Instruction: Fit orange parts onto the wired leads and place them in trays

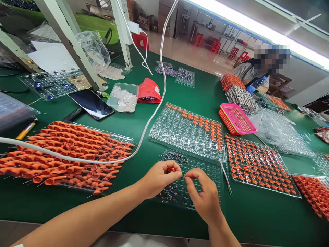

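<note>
My left hand is closed round a small orange part, mostly hidden by the fingers. Close beside it, my right hand makes a pinch, its fingertips almost meeting the left ones; whatever lies between them is too small to make out. Below both hands lies a clear plastic tray with small dark parts on thin leads at its left side. Behind it, a larger clear tray carries orange pieces along its back and right side. Metal tweezers rest to the right.
Stacked orange curved parts fill trays at left, with a white cable arching across. A filled orange tray and a pink basket stand right. Further back are a phone, a clear box and a seated person.
</note>
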A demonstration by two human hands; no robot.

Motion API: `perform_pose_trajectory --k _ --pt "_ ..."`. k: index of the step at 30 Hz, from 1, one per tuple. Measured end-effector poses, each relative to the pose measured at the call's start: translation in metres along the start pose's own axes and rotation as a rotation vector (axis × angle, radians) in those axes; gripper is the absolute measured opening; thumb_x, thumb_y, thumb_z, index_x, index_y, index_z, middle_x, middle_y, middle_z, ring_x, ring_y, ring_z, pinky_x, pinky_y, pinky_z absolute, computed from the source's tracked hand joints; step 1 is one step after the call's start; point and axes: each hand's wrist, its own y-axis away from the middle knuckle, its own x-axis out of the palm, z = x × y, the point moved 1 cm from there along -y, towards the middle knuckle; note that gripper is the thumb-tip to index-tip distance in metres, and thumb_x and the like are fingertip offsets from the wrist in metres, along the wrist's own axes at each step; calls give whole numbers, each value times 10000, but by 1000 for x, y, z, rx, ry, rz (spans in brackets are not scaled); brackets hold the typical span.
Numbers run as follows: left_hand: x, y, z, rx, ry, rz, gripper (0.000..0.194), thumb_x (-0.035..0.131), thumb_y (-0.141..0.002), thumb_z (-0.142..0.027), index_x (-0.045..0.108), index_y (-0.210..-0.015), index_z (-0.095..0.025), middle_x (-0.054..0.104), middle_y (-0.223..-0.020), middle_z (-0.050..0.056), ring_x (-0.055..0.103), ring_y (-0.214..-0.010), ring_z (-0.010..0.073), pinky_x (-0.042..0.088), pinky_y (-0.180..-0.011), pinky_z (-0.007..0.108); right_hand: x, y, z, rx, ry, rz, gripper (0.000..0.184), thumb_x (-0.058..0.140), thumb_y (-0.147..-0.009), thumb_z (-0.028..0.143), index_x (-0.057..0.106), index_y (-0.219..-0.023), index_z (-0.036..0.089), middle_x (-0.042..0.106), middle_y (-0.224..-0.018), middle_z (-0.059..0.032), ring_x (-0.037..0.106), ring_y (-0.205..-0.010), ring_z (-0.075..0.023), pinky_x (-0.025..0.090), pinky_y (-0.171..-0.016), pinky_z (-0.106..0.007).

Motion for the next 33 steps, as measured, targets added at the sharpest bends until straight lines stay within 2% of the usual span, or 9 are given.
perform_pose_trajectory --k 5,9,17,23,25,29,31,33 --pt "0 3 -3 35 20 -14 203 628 -774 -333 567 -720 -147 459 -650 -36 372 -596 99 312 -566 224 -3 0 -2 243 -187 57 133 507 -940 288 605 -891 212 619 -768 -12 586 -688 -141 476 -618 -246" --pt "1 6 -4 46 2 -31 196 613 -789 -325 557 -722 -149 444 -641 -39 364 -582 95 303 -545 218 -4 1 -5 329 -316 67 168 523 -930 340 610 -888 202 612 -717 -6 582 -644 -136 478 -588 -236" --pt "2 8 -5 107 -44 -70 179 592 -794 -292 534 -693 -155 412 -595 -53 350 -532 83 299 -505 210 -2 1 -7 378 -389 64 197 534 -917 369 601 -849 197 599 -702 2 573 -637 -132 479 -606 -236" --pt "-3 6 -4 112 -15 -80 194 599 -832 -308 540 -733 -152 441 -644 -38 388 -596 97 324 -559 220 -6 2 -13 377 -451 -22 175 549 -919 343 606 -840 197 583 -692 1 547 -624 -128 462 -568 -231" --pt "-5 3 -3 105 21 -46 194 590 -865 -330 560 -800 -149 453 -696 -29 400 -636 101 333 -594 222 -7 3 -15 357 -457 -64 162 553 -923 335 614 -859 199 581 -717 -4 546 -642 -130 468 -582 -238" --pt "-5 0 5 -24 270 86 214 551 -882 -323 582 -1010 -154 421 -735 -29 377 -618 93 318 -578 218 -7 2 -15 285 -436 -122 113 561 -933 302 632 -914 216 574 -811 -13 542 -695 -128 473 -632 -248" --pt "-3 -1 8 -46 354 116 238 556 -874 -317 584 -1037 -146 434 -745 -22 398 -611 89 331 -579 221 -7 2 -14 264 -392 -126 99 567 -933 285 642 -921 222 569 -821 -13 545 -711 -131 472 -640 -249" --pt "-1 0 9 -18 348 111 254 573 -875 -327 595 -1040 -135 476 -777 -6 441 -616 90 361 -590 230 -9 3 -12 264 -329 -120 95 572 -932 275 653 -926 225 575 -822 -15 555 -727 -137 473 -647 -250"
